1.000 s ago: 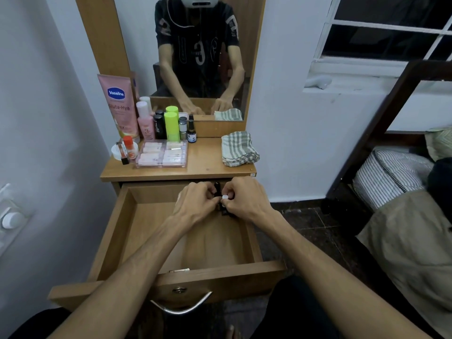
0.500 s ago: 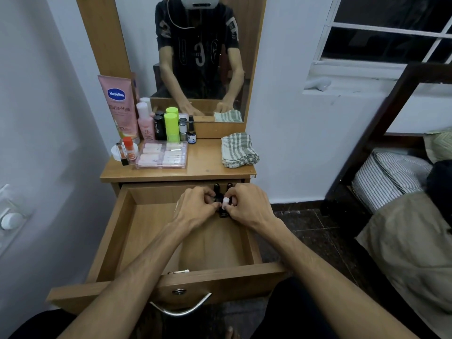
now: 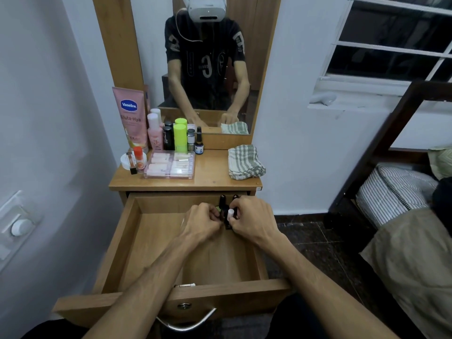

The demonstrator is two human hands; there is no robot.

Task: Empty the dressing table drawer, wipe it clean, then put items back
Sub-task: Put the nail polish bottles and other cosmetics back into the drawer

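The wooden drawer (image 3: 117, 243) of the dressing table is pulled out wide, its floor mostly bare. At its far right corner both hands meet around a cluster of small dark bottles (image 3: 223, 204), one with a white cap (image 3: 230, 214). My left hand (image 3: 201, 222) has its fingers curled on the bottles from the left. From the right, my right hand (image 3: 249, 220) grips them, thumb by the white cap. The hands hide most of the bottles.
The tabletop (image 3: 210, 174) carries a pink Vaseline tube (image 3: 130, 116), several bottles, a green tube (image 3: 180, 138), a clear organiser box (image 3: 171, 165) and a folded checked cloth (image 3: 245, 162). A mirror stands behind. A bed (image 3: 396, 192) is on the right.
Both hands stay at the drawer's far right corner with the small bottles; two dark bottle tops now show above the fingers. The view has shifted slightly.
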